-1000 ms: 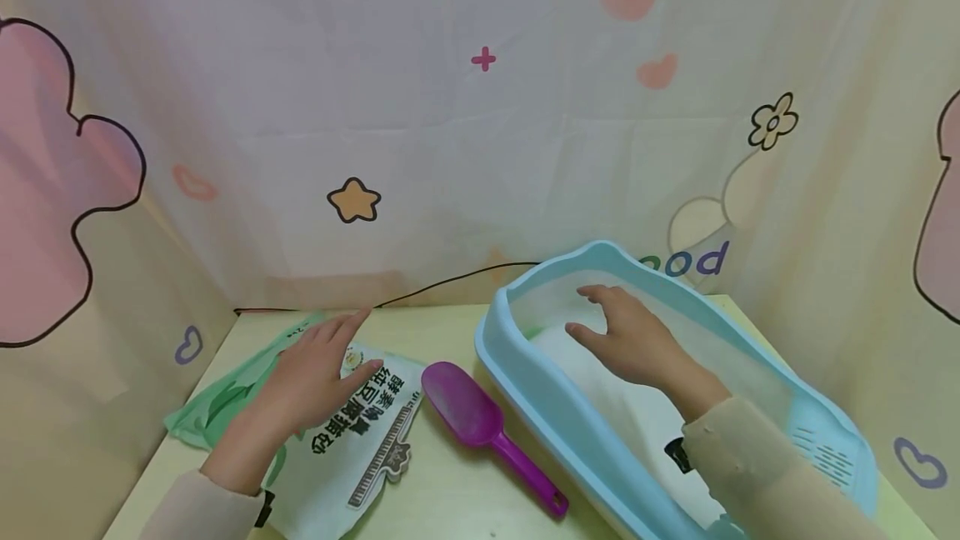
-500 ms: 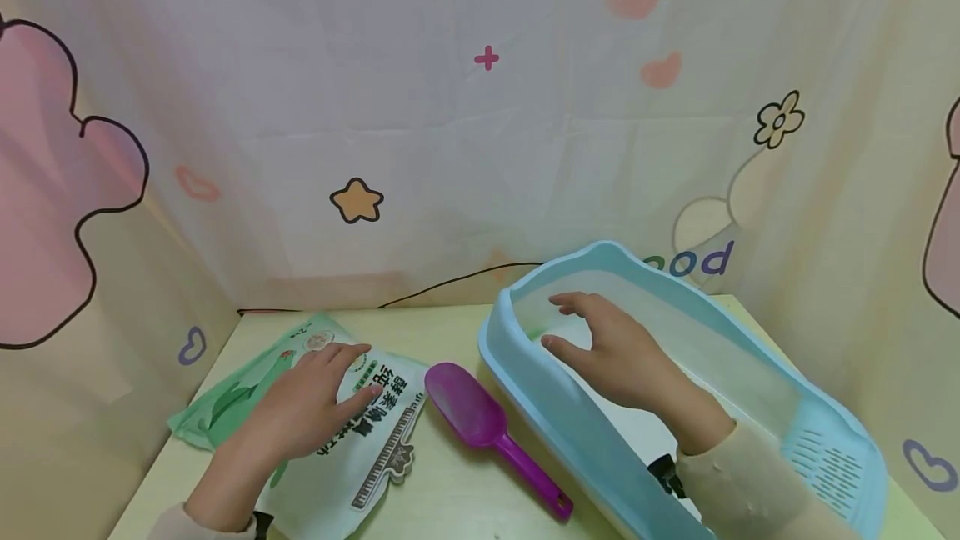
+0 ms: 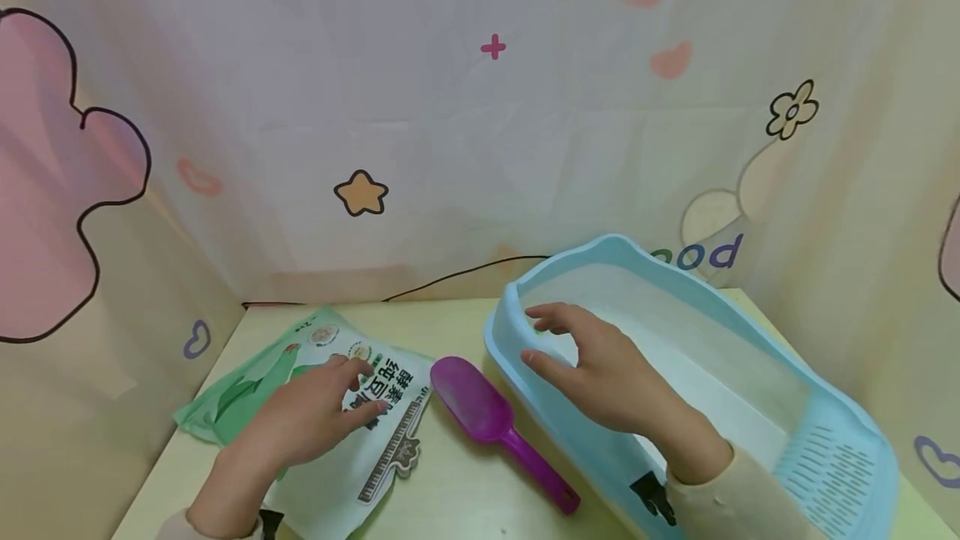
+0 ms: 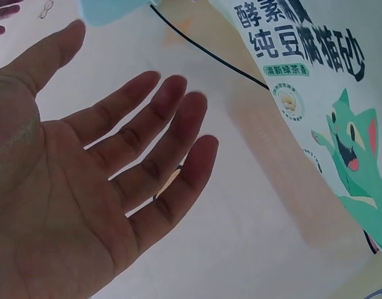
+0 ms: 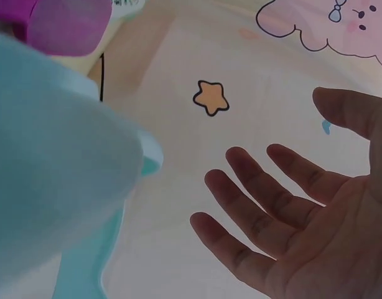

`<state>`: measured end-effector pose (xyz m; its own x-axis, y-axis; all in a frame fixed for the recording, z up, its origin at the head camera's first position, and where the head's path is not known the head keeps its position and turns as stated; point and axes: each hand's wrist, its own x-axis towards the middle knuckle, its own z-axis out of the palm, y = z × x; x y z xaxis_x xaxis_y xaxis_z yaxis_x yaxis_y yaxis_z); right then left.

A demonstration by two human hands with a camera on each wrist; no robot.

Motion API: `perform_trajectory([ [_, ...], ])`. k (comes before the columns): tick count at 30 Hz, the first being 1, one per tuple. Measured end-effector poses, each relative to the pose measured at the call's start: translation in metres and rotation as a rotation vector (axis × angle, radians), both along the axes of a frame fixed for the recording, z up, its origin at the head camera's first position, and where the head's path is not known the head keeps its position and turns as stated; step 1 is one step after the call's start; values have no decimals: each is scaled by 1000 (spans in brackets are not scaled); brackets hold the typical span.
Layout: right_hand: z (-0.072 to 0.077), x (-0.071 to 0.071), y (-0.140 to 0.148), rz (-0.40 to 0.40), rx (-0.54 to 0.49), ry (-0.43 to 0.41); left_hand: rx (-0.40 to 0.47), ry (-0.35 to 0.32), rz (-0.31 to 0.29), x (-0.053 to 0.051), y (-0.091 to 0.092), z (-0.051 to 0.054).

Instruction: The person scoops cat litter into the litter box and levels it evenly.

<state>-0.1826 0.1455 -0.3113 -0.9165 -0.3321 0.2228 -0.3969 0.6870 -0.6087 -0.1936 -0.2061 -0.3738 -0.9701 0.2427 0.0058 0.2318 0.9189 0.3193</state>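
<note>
My left hand point(image 3: 318, 415) hovers over a green and white bag of cat litter point(image 3: 322, 494), fingers loosely bent and holding nothing. In the left wrist view that hand point(image 4: 110, 174) has its fingers spread, apart from the bag point(image 4: 290, 56). Over the left side of a light blue litter box point(image 3: 562, 440) is my right hand point(image 3: 607, 373), its thumb apart from its fingers. The right wrist view has this hand point(image 5: 290, 230) bare of any object, beside the blurred box point(image 5: 54, 174). Between bag and box lies a purple scoop point(image 3: 476, 407), partly visible in the right wrist view.
A pale yellow table point(image 3: 442, 507) bears everything. The box takes up its right side, with a slotted panel point(image 3: 832, 457) at the near right end. A printed curtain point(image 3: 450, 123) closes off the back and both sides.
My right hand has moved left and a little down, towards the box's left rim. My left hand has come lower over the bag. Bag, scoop and box keep their places; the view shifts slightly.
</note>
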Motion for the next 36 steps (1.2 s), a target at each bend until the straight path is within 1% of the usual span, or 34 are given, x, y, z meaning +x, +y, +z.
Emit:
perform_trajectory([
  [4, -5, 6, -11, 19, -16, -19, -1, -60, 3, 1, 1, -2],
  [9, -17, 10, -26, 63, -45, -25, -15, -107, -20, 4, 1, -3],
  [11, -25, 10, -32, 88, -58, -30, -27, -130, -20, 5, 0, -4],
  [14, -37, 9, -42, 126, -78, -43, -28, -195, 1, 7, 0, -5],
  [19, -59, 5, -55, 168, -57, -64, -34, -279, 16, 9, 2, -10],
  [25, -82, 0, -67, 183, -5, -142, -67, -340, 31, 11, 4, -17],
  [29, -95, 2, -77, 192, 25, -201, -70, -370, 39, 10, 4, -21],
  [33, -105, 4, -86, 206, 22, -260, -71, -387, 40, 12, 4, -24],
  [36, -111, 3, -92, 205, 30, -284, -75, -397, 37, 13, 4, -25],
])
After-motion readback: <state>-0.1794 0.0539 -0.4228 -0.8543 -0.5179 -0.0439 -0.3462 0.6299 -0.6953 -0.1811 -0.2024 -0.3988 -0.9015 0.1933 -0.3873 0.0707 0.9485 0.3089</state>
